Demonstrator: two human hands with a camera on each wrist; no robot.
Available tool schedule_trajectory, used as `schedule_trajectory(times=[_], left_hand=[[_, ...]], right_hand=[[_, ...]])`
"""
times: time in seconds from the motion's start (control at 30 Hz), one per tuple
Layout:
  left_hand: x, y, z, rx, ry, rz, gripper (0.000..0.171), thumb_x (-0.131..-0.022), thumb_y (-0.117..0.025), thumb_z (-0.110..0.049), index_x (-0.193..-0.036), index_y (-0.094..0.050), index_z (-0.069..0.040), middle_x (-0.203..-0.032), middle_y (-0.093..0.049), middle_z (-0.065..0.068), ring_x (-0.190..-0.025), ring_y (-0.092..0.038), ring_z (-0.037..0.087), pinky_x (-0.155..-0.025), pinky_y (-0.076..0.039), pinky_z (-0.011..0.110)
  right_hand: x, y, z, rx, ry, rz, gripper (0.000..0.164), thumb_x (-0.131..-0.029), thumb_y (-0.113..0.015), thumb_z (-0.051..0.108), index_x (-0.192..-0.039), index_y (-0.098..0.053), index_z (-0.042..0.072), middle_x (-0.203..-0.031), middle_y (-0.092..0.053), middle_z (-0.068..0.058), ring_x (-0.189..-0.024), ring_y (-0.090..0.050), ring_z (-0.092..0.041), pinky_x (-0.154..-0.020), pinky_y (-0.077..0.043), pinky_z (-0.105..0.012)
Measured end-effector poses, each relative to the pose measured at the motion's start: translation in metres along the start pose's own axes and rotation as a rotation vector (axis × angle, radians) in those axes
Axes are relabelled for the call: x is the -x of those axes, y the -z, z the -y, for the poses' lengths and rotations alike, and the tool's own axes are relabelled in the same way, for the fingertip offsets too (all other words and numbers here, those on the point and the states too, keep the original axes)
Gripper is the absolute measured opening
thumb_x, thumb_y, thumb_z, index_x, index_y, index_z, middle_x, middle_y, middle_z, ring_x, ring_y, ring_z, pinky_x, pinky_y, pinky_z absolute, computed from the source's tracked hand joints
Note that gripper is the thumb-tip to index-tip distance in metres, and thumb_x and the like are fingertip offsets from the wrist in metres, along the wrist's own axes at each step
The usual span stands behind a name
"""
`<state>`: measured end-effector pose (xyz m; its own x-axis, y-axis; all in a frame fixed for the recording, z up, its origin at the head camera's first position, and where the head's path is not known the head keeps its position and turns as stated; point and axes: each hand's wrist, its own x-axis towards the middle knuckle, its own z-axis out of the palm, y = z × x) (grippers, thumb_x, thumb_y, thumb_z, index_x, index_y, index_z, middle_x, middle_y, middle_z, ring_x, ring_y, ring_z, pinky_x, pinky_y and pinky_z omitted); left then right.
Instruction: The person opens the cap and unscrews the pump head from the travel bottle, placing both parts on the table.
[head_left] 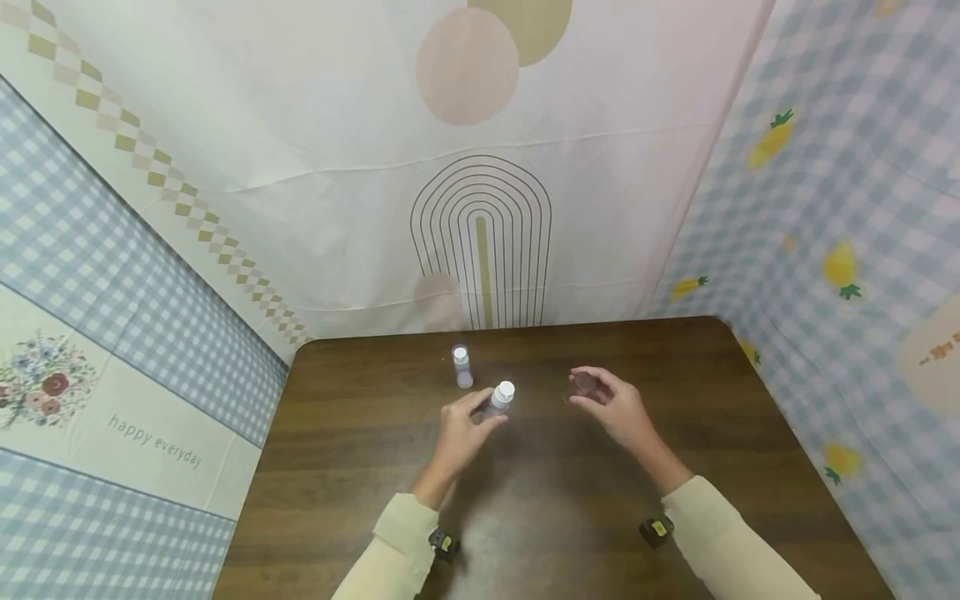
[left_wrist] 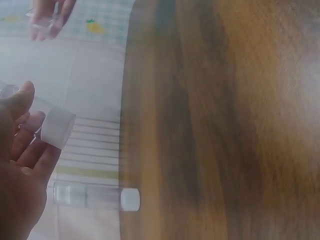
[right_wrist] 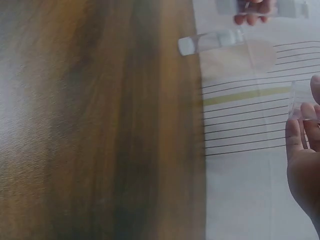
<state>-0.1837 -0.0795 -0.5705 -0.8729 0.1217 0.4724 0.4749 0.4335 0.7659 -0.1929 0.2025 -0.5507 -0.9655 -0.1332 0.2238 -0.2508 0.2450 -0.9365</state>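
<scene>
My left hand (head_left: 457, 435) grips a small clear bottle (head_left: 501, 397) with a white top, its fingers and thumb around the body. The bottle's white base (left_wrist: 58, 128) shows below the fingers in the left wrist view. Off to the right, my right hand (head_left: 621, 412) pinches a clear cap (right_wrist: 299, 102) between thumb and fingers, apart from the bottle. A second, similar bottle (head_left: 462, 367) stands upright on the table just beyond the left hand, with a clear cover over its white top.
The brown wooden table (head_left: 360, 500) reaches back to a white patterned cloth (head_left: 337, 242). Checked cloth (head_left: 840, 150) hangs at the right side, and more at the left. A dark wrist camera (head_left: 657, 529) sits at each cuff.
</scene>
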Motion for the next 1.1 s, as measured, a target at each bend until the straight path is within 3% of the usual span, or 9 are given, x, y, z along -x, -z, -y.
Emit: schedule_trajectory(times=[0.17, 0.33, 0.63, 0.87, 1.1], left_hand=[[-0.002, 0.009, 0.002, 0.059, 0.028, -0.029, 0.044, -0.075, -0.089, -0.002, -0.115, -0.074, 0.007, -0.111, -0.075, 0.025, -0.097, -0.076, 0.04, -0.085, -0.063, 0.046], [-0.004, 0.015, 0.004, 0.062, 0.048, -0.032, 0.043, -0.075, -0.089, 0.001, -0.115, -0.074, 0.006, -0.112, -0.075, 0.025, -0.097, -0.076, 0.039, -0.086, -0.063, 0.041], [-0.005, 0.023, 0.008, -0.003, -0.009, -0.009, 0.045, -0.074, -0.09, -0.003, -0.115, -0.074, 0.004, -0.111, -0.075, 0.024, -0.096, -0.076, 0.036, -0.085, -0.063, 0.041], [-0.005, 0.027, 0.01, -0.053, -0.03, 0.005, 0.044, -0.074, -0.091, -0.003, -0.115, -0.075, 0.001, -0.109, -0.077, 0.019, -0.093, -0.076, 0.032, -0.082, -0.064, 0.041], [-0.005, 0.028, 0.008, -0.048, -0.043, 0.025, 0.042, -0.075, -0.09, -0.002, -0.114, -0.075, 0.001, -0.108, -0.077, 0.019, -0.09, -0.075, 0.03, -0.079, -0.064, 0.041]], right_hand=[[0.005, -0.002, -0.012, 0.095, -0.007, -0.019, 0.045, -0.086, -0.082, 0.004, -0.128, -0.067, 0.002, -0.121, -0.072, -0.019, -0.098, -0.071, -0.01, -0.082, -0.056, -0.01], [0.01, -0.006, -0.026, 0.188, -0.014, -0.005, 0.043, -0.084, -0.085, 0.006, -0.124, -0.069, 0.005, -0.115, -0.074, -0.016, -0.098, -0.074, -0.022, -0.083, -0.058, -0.014], [0.02, -0.016, -0.048, 0.352, -0.048, 0.037, 0.041, -0.081, -0.088, 0.009, -0.118, -0.071, 0.008, -0.103, -0.074, -0.006, -0.092, -0.07, -0.018, -0.079, -0.06, -0.028], [0.023, -0.025, -0.057, 0.467, -0.053, 0.074, 0.039, -0.079, -0.089, 0.008, -0.112, -0.07, 0.009, -0.101, -0.073, -0.008, -0.091, -0.067, -0.021, -0.078, -0.057, -0.037], [0.025, -0.032, -0.066, 0.491, -0.074, 0.094, 0.039, -0.077, -0.09, 0.008, -0.11, -0.069, 0.01, -0.101, -0.072, -0.009, -0.09, -0.066, -0.023, -0.077, -0.056, -0.038]])
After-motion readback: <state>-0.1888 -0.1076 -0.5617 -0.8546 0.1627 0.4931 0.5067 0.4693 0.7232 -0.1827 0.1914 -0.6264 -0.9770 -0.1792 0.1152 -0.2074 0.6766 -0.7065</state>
